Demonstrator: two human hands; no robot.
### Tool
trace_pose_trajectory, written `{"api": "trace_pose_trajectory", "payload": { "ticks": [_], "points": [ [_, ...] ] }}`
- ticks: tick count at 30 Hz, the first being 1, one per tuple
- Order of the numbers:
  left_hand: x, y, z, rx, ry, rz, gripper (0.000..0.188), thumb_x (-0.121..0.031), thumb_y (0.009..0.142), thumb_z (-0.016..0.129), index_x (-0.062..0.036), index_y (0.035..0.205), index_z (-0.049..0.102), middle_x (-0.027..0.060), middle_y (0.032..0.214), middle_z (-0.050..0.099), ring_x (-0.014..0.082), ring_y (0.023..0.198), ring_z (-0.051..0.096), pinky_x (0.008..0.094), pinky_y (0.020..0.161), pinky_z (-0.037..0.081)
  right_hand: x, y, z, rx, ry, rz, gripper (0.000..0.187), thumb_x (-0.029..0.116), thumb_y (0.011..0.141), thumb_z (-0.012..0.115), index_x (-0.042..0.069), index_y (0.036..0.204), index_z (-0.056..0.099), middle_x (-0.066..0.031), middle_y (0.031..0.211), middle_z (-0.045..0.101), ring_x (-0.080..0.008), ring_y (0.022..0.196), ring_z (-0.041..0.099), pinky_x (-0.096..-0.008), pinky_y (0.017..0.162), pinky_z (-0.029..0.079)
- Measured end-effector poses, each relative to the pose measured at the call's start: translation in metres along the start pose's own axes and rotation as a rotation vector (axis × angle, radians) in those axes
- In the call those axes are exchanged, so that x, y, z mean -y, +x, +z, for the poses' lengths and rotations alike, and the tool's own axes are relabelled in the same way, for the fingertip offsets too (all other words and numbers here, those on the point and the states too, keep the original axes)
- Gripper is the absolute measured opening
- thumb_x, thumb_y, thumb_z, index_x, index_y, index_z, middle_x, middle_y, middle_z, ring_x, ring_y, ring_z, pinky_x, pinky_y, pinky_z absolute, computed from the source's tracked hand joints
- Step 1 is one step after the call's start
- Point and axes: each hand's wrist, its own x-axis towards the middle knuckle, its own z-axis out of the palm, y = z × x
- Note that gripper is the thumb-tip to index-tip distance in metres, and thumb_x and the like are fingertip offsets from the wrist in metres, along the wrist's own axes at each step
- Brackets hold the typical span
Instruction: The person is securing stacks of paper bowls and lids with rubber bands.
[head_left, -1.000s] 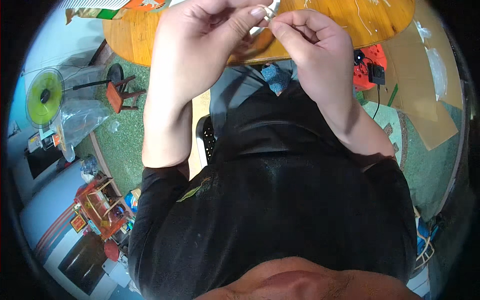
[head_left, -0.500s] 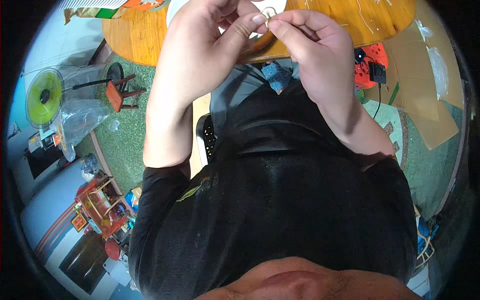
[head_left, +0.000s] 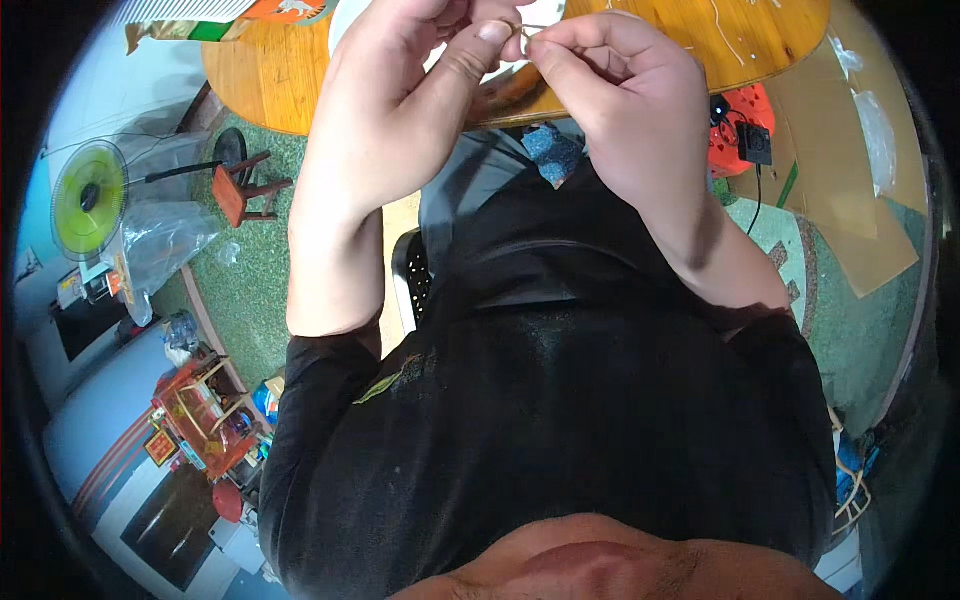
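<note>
Pale strand (head_left: 525, 42) hanging between both hands, above near edge of surface (head_left: 260, 85), partly over white plate (head_left: 345, 18); left hand (head_left: 385, 120) pinching one part narrowly, thumb against finger; right hand (head_left: 640, 110) pinching just beside it; strand looking thin, light and bendable, probably tearing if pulled hard; ends likely offering best hold, lightly between thumb and finger; exact material being too small to tell

Between our left grip (head_left: 395, 120) and right grip (head_left: 640, 115) sits a small pale piece (head_left: 525, 43), above the round white plate (head_left: 345, 15) on our rounded yellow-brown wooden bench (head_left: 260, 90). Left of us, a small red-brown wooden stool (head_left: 231, 195) stands right of the round green-bladed fan (head_left: 88, 195); right of us, flat brown cardboard (head_left: 835, 185) lies right of the red plastic stool (head_left: 728, 150).
</note>
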Motion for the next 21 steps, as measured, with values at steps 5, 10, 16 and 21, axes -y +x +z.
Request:
{"api": "trace_pose_trajectory", "payload": {
  "ticks": [5, 10, 16, 21],
  "points": [
    [-0.002, 0.002, -0.004, 0.091, 0.087, -0.007, 0.023, 0.008, 0.098, 0.06, 0.0008, 0.12, 0.054, 0.0032, 0.098, 0.058, 0.0095, 0.09, 0.057, 0.0247, 0.083, 0.048, -0.001, 0.0, 0.004, -0.023, 0.068, 0.012, 0.007, 0.0, 0.098, 0.067, -0.004, 0.099, 0.073, -0.0011, 0.087, 0.073, -0.0032, 0.078, 0.066, -0.0177, 0.07, 0.049],
    [0.02, 0.02, -0.003, 0.18, -0.2, 0.337, 0.027, 0.008, 0.095, 0.066, 0.0017, 0.119, 0.056, 0.0023, 0.092, 0.061, 0.0094, 0.085, 0.059, 0.0255, 0.079, 0.05, -0.01, 0.0, -0.003, -0.022, 0.004, -0.036, 0.009, 0.0, 0.097, 0.067, -0.004, 0.102, 0.073, -0.0012, 0.088, 0.073, -0.0033, 0.079, 0.066, -0.0171, 0.07, 0.048],
    [-0.006, 0.009, -0.006, 0.052, 0.081, -0.101, 0.018, 0.006, 0.094, 0.069, 0.0035, 0.111, 0.064, 0.0035, 0.089, 0.068, 0.0093, 0.08, 0.063, 0.0253, 0.074, 0.052, -0.016, 0.001, -0.003, 0.008, 0.084, -0.105, 0.01, 0.002, 0.097, 0.067, -0.001, 0.105, 0.074, 0.0004, 0.087, 0.071, -0.002, 0.077, 0.062, -0.0172, 0.068, 0.047],
    [-0.004, 0.009, -0.008, 0.07, 0.155, -0.052, 0.002, 0.003, 0.096, 0.069, 0.0035, 0.098, 0.069, 0.0037, 0.09, 0.07, 0.0094, 0.081, 0.064, 0.0247, 0.072, 0.053, 0.022, -0.002, 0.003, 0.023, 0.207, 0.115, 0.004, 0.0, 0.096, 0.066, -0.003, 0.098, 0.068, -0.0042, 0.089, 0.07, -0.0122, 0.077, 0.066, -0.0246, 0.07, 0.053]
  ]
}}
